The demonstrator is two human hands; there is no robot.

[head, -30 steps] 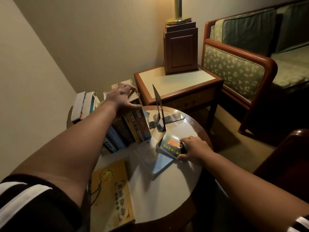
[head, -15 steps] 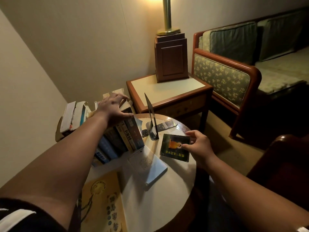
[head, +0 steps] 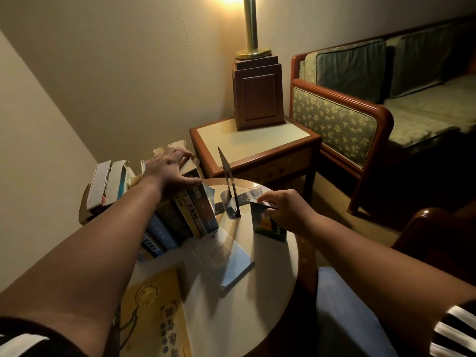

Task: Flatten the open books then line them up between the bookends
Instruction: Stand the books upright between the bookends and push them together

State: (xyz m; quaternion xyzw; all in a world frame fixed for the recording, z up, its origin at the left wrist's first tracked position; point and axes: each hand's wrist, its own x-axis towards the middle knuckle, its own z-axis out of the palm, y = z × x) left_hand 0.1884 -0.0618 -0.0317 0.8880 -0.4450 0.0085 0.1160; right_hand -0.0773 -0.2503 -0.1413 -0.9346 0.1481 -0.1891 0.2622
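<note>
Several books (head: pixel 188 215) stand in a leaning row on the round table (head: pixel 247 313). My left hand (head: pixel 170 168) rests on top of the row, fingers spread over the book tops. A thin metal bookend (head: pixel 229 186) stands upright just right of the row. My right hand (head: pixel 286 210) pinches the top edge of a small dark green book (head: pixel 268 225) and holds it upright over the table, right of the bookend. A pale blue book (head: pixel 226 258) lies flat near the middle. A large yellow book (head: pixel 152 315) lies flat at the near left.
More books (head: pixel 108 181) lean at the far left by the wall. A square side table (head: pixel 252 145) with a lamp base (head: pixel 257 91) stands behind the round table. A sofa (head: pixel 360 112) fills the right; a dark wooden armrest (head: pixel 435 228) sits near right.
My right hand has lifted the small green book off the table and turned it from flat to upright, moving it toward the bookend. My left hand stays on the row of books.
</note>
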